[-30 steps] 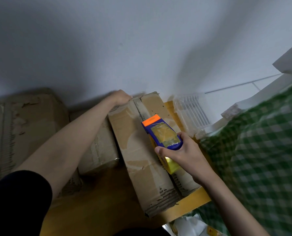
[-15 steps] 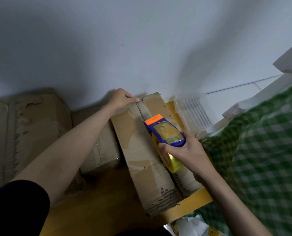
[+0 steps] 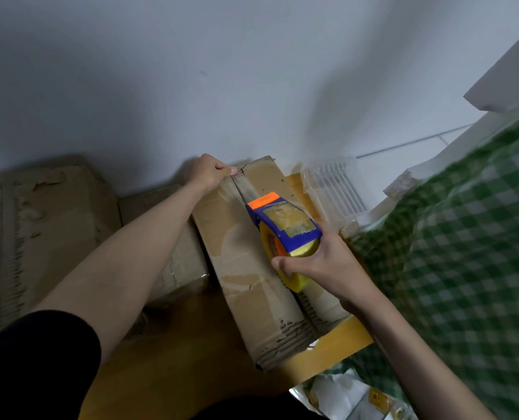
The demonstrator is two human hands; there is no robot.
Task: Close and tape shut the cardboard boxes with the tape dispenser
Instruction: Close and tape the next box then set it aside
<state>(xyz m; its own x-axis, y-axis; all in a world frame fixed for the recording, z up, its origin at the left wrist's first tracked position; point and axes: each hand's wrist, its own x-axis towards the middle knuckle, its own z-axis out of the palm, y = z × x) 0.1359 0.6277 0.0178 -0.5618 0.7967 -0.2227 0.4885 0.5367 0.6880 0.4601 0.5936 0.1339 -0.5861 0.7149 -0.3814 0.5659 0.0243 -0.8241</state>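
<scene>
Centrally, cardboard box (image 3: 246, 268) lies on wooden surface (image 3: 167, 371), flaps closed, far end against wall (image 3: 252, 71). Blue-orange tape dispenser (image 3: 282, 225) sits on the centre seam, yellow roll under it. Right hand (image 3: 315, 265) grips the dispenser, fingers wrapped around roll. Left hand (image 3: 209, 172) curls over box's far edge, thumb on seam. Second box (image 3: 179, 253) touches its left side; clear plastic tray (image 3: 334, 189) lies right.

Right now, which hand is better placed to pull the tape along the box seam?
The right hand: it grips the tape dispenser on the seam. The left hand holds the cardboard box at its far end.
</scene>
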